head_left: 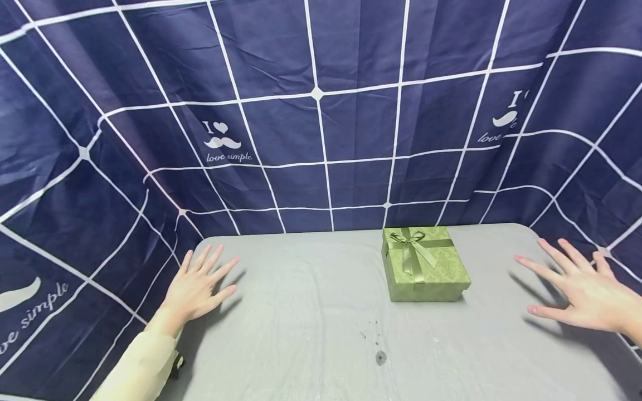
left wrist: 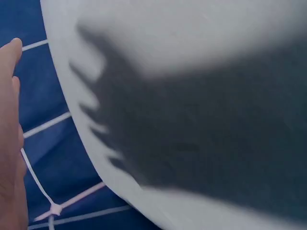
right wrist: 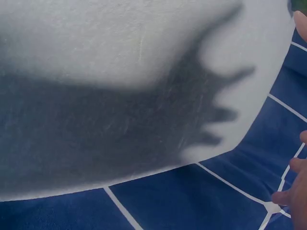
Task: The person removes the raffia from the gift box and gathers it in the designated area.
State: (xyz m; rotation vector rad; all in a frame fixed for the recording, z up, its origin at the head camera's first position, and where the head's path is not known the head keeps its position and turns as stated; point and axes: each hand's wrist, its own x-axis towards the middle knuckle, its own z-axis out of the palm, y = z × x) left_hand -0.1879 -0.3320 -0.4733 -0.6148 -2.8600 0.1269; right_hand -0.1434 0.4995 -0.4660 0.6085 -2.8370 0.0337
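A green gift box (head_left: 426, 264) with a ribbon bow (head_left: 408, 239) on its lid sits at the back right of the table. To its left, well apart from it, my left hand (head_left: 198, 287) is held over the table's left side with fingers spread. My right hand (head_left: 584, 289) hovers over the right side, nearer the box, its fingers also straight and spread. Neither hand touches anything. Only the edge of the left hand (left wrist: 9, 143) shows in the left wrist view, and some fingertips (right wrist: 283, 197) in the right wrist view.
The grey table (head_left: 291, 323) has rounded far corners and a small dark spot (head_left: 381, 357) near the front. Dark blue curtains (head_left: 361, 128) with white grid lines enclose it at the back and both sides. A small black object (head_left: 176, 365) shows beside the left sleeve (head_left: 140, 362).
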